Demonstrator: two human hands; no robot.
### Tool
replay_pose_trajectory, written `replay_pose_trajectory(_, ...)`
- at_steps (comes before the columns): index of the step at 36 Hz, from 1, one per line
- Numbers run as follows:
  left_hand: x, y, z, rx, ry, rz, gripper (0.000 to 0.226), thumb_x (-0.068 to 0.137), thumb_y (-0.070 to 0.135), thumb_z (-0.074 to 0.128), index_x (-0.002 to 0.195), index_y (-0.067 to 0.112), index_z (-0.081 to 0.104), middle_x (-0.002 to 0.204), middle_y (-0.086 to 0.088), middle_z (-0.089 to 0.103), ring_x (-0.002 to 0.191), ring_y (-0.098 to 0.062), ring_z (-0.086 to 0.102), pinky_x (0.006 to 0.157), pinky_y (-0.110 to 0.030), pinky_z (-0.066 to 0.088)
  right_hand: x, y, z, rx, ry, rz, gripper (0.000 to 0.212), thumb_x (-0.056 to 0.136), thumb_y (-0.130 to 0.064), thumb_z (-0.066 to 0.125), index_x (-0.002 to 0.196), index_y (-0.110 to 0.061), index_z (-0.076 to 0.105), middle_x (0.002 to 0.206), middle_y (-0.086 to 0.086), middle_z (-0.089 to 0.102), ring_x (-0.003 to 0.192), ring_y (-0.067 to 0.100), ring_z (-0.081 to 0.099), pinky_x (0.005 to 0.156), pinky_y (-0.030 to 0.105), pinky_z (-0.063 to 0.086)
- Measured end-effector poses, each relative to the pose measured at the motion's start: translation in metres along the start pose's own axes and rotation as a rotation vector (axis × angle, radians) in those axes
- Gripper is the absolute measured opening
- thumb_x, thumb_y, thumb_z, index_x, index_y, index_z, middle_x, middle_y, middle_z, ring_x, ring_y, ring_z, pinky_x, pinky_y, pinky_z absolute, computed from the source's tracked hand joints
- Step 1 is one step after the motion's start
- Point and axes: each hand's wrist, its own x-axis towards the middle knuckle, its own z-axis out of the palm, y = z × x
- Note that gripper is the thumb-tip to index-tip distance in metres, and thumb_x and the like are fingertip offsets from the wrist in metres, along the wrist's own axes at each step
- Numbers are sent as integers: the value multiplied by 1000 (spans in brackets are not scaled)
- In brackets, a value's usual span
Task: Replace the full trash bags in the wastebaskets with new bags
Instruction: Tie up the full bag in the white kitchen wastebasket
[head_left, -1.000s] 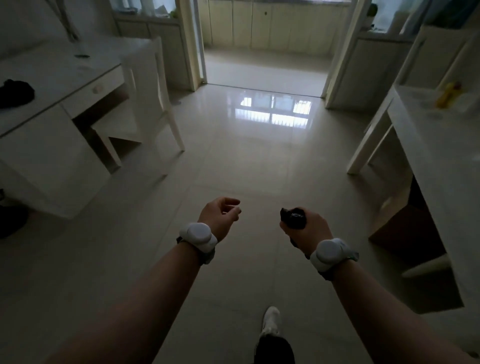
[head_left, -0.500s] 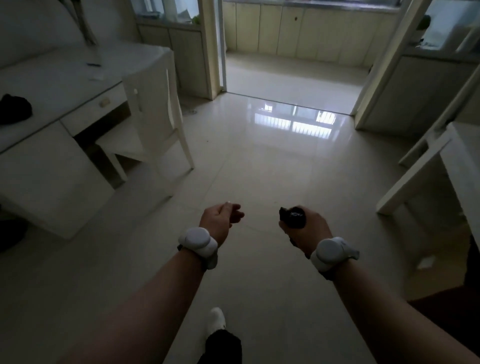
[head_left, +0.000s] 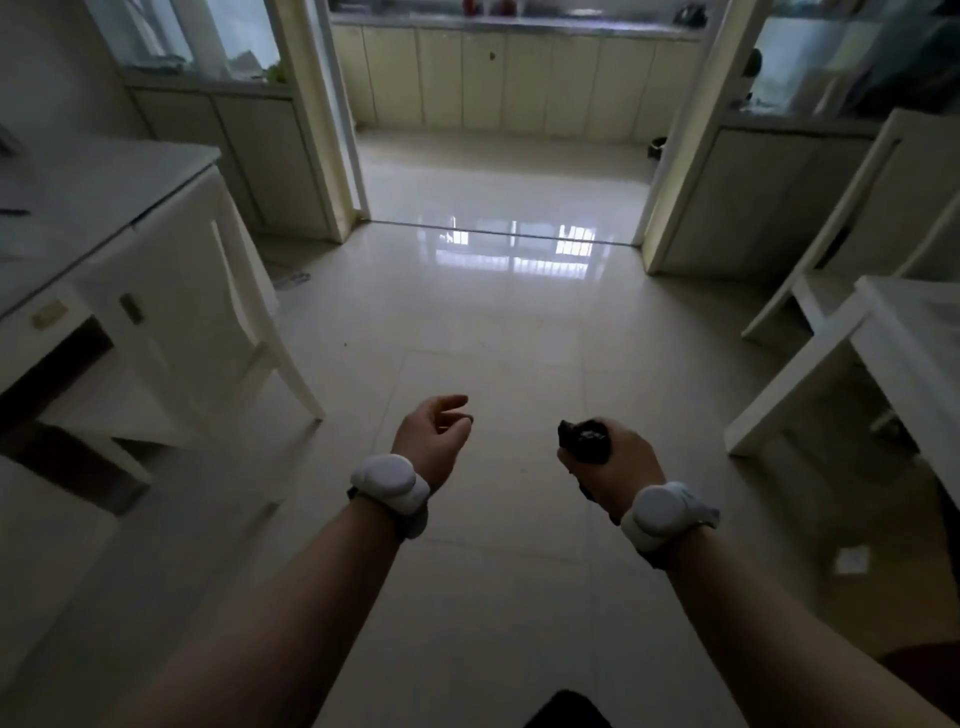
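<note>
At 4 o'clock the right hand (head_left: 613, 462), fingers curled tight, is gripping a wadded black bag (head_left: 584, 441), the left hand (head_left: 431, 436) idling loosely curled and empty; the bag is looking light, soft and slippery, best held by its bunched middle.

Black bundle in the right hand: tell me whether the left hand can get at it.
Probably yes. The left hand is empty with loosely curled fingers, level with the right hand, nothing between them. The black bundle sticks out of the right hand's grip toward the left.
</note>
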Motion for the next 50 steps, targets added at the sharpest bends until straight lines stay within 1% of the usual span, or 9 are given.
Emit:
replay_pose_trajectory(5, 62, 2, 14, -10, -37, -17, 37, 89, 7, 58, 125, 15, 52, 108, -7, 63, 98, -21, 61, 78, -29, 50, 60, 11, -3, 5, 7, 42, 16, 77, -26, 73, 78, -26, 57, 74, 8, 64, 67, 30, 62, 64, 38, 52)
replay_pose_trajectory(13, 197, 30, 43, 6, -36, -48, 40, 90, 1, 51, 129, 10, 49, 116, -11, 62, 103, -23, 61, 86, -31, 49, 211, 3, -17, -48, -28, -3, 15, 80, -30, 70, 82, -22, 58, 71, 0, 59, 67, 21, 57, 59, 22, 39)
replay_pose_trajectory(17, 247, 50, 48, 2, -15, -20, 38, 90, 2, 53, 126, 11, 51, 111, -10, 62, 103, -24, 61, 90, -34, 50, 272, -12, -26, -25, -46, -45, 16, 78, -28, 72, 84, -21, 59, 75, 3, 62, 67, 23, 61, 61, 29, 50)
replay_pose_trajectory(24, 333, 50, 47, 28, 31, -67, 36, 90, 7, 55, 125, 15, 52, 109, -4, 62, 103, -19, 61, 86, -30, 50, 380, -27, -10, -4, -100, -61, 15, 77, -26, 73, 81, -20, 59, 67, -1, 60, 55, 17, 57, 46, 15, 40)
replay_pose_trajectory(28, 407, 49, 39, 14, 50, -88, 36, 91, 7, 55, 126, 14, 52, 110, -6, 62, 104, -21, 60, 89, -32, 49, 452, -33, 9, -26, -122, -48, 16, 77, -31, 72, 81, -20, 60, 67, 2, 61, 59, 24, 61, 53, 24, 45)
replay_pose_trajectory(33, 506, 61, 28, -3, 41, -48, 35, 90, 7, 55, 124, 13, 53, 110, -7, 62, 104, -22, 61, 88, -32, 50, 541, -60, 20, 11, -96, -24, 16, 77, -28, 71, 83, -17, 61, 71, 6, 62, 58, 25, 59, 50, 28, 48)
replay_pose_trajectory(39, 622, 100, 19, 36, 39, 19, 34, 90, 9, 56, 123, 14, 54, 107, -4, 62, 97, -16, 60, 79, -24, 46, 641, -93, 14, 11, -18, -9, 17, 77, -30, 71, 85, -17, 62, 71, 5, 63, 60, 26, 63, 59, 38, 57)
replay_pose_trajectory(45, 722, 127, 40, 140, -7, 93, 35, 89, 13, 57, 124, 17, 54, 107, 0, 60, 95, -14, 59, 78, -25, 47, 723, -87, -1, 56, 42, 64, 17, 79, -31, 70, 85, -18, 61, 70, 6, 64, 57, 25, 62, 59, 41, 57)
replay_pose_trajectory(50, 812, 140, 73, 218, -33, 129, 38, 88, 15, 59, 126, 18, 52, 109, 1, 58, 93, -16, 61, 77, -26, 49, 817, -67, -17, 57, 88, 96, 16, 76, -31, 71, 85, -24, 59, 74, 1, 64, 68, 28, 63, 65, 45, 56)
